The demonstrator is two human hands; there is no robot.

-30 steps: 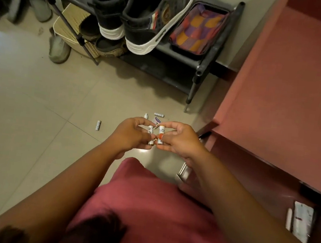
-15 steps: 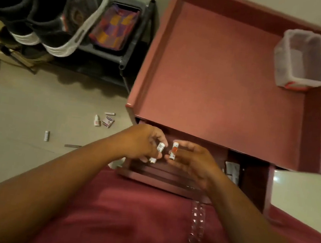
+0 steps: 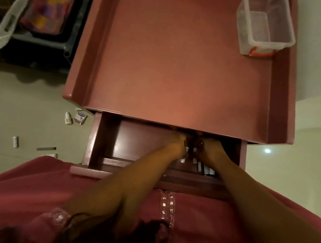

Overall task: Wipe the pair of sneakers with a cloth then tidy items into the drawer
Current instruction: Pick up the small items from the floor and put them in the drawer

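Open dark-red wooden drawer, pulled out beneath the tray-like top of the red cabinet. I see both hands reaching into its rear right part. The left hand and right hand sit knuckle to knuckle, fingers curled, each pinching small white cylindrical batteries; how many each grips I cannot tell in the shadow. More small white items lie on the drawer floor just below the hands. On the cabinet top, far right corner, stands a clear plastic tub with a red handle. On the beige tiled floor to the left remain a white dropper bottle, a small white-and-blue carton touching nothing, and a lone white battery well apart. The black-and-white sneaker rests on the dark shoe rack beside a multicoloured cloth. Risk, in my judgement: released from height, the round cells may roll under the cabinet lip or out of reach; the floor items could be overlooked.
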